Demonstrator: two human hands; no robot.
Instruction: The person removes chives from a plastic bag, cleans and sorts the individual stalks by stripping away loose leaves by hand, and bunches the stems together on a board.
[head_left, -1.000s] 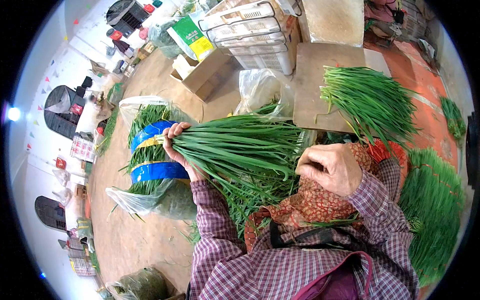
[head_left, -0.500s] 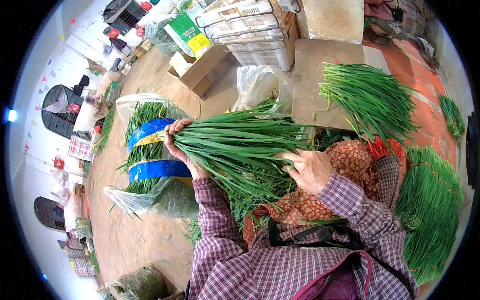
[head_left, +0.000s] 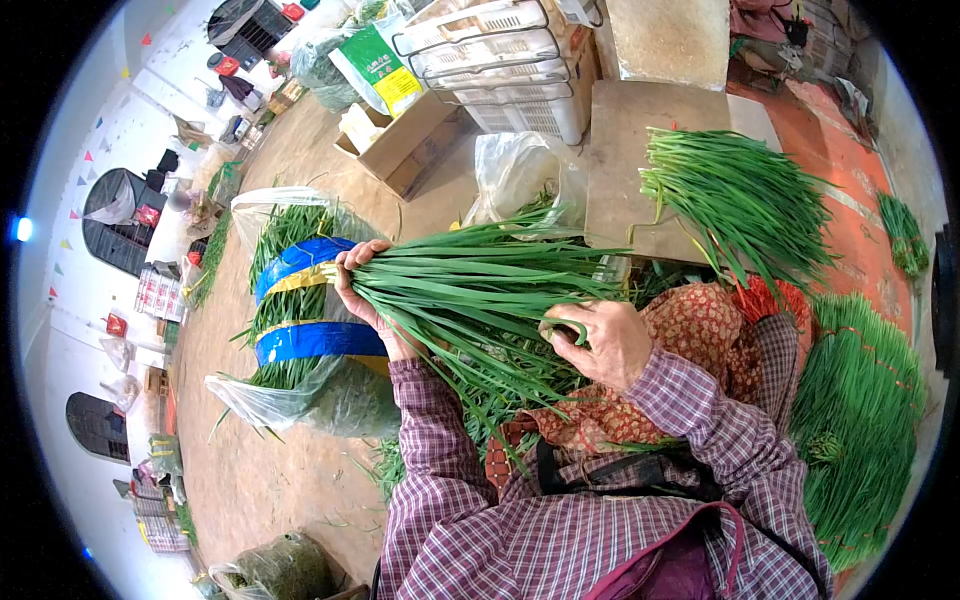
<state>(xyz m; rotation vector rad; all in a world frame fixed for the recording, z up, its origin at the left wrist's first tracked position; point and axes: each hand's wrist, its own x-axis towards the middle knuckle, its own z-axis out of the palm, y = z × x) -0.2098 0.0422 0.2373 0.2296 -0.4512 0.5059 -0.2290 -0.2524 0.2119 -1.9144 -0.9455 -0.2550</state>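
My left hand (head_left: pixel 362 285) is wrapped round the stem end of a bunch of long green leaves (head_left: pixel 480 285), which fan out to the right. At the lower right side of the bunch, my right hand (head_left: pixel 602 343) pinches a curled green leaf (head_left: pixel 568 328) between thumb and fingers. Behind my left hand stands a clear plastic bag of greens (head_left: pixel 345 395) with blue and yellow bands (head_left: pixel 312 342). Loose greens lie under the held bunch, beside the red patterned cloth (head_left: pixel 690 325) on my lap.
Another bunch of leaves (head_left: pixel 740 195) lies on a brown board (head_left: pixel 625 150). A large pile of tied greens (head_left: pixel 860 430) is at the right. Further back are a cardboard box (head_left: pixel 410 150), white crates (head_left: pixel 530 105) and a clear bag (head_left: pixel 505 175).
My right hand has come left and down from above the cloth to the bunch's leaves, and its fingers have closed on a leaf. My left hand keeps its hold.
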